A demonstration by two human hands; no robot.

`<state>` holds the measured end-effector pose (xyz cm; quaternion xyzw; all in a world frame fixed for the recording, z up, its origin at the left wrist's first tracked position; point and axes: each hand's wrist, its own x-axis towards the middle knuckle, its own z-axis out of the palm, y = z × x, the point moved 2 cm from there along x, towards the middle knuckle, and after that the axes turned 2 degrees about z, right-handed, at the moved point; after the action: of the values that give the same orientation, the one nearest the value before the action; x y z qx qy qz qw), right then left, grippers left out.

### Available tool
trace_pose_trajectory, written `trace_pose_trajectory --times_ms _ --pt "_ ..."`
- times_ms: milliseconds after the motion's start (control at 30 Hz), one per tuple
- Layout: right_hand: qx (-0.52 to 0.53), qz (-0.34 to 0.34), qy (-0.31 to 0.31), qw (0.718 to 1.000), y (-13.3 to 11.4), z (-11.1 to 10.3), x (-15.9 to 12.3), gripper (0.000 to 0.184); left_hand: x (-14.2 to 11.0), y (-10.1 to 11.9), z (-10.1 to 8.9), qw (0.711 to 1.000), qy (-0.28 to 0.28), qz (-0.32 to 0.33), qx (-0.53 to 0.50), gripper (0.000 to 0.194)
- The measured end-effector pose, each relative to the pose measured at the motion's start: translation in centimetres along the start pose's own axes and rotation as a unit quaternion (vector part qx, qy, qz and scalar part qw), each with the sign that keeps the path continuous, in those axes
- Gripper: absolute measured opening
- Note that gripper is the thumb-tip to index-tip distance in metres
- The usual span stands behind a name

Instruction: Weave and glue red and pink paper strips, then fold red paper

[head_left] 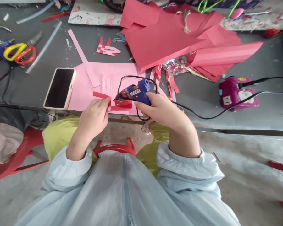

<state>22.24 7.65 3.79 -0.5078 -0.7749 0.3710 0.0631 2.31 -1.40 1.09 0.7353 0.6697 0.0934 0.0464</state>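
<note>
My right hand [161,110] is closed around a blue glue gun [135,92], whose nozzle points left at a small woven piece of red paper strips [122,104]. My left hand [95,116] pinches that red piece at its left side, a loose strip end [100,94] sticking out above my fingers. Both hands work at the near edge of the grey table [202,97], over a pink paper sheet [85,88]. The gun's black cord [198,116] loops behind it and runs right.
A phone [60,88] lies face up left of the pink sheet. Red paper sheets [169,37] are piled at the back. A magenta power strip [238,92] sits at right. Scissors [20,51] and glue sticks [43,47] lie far left. A red stool [113,147] is below.
</note>
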Motion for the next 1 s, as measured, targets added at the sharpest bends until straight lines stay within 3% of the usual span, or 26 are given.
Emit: trace_pose_trajectory --times_ms 500,1000 --pt "-0.093 -0.004 0.022 0.995 -0.25 0.41 -0.27 0.035 0.01 0.06 -0.09 1.000 0.000 0.003 0.002 0.049" --pt "-0.123 -0.005 0.017 0.992 -0.30 0.30 -0.33 0.033 -0.06 -0.03 0.06 1.000 0.002 0.001 -0.007 0.049"
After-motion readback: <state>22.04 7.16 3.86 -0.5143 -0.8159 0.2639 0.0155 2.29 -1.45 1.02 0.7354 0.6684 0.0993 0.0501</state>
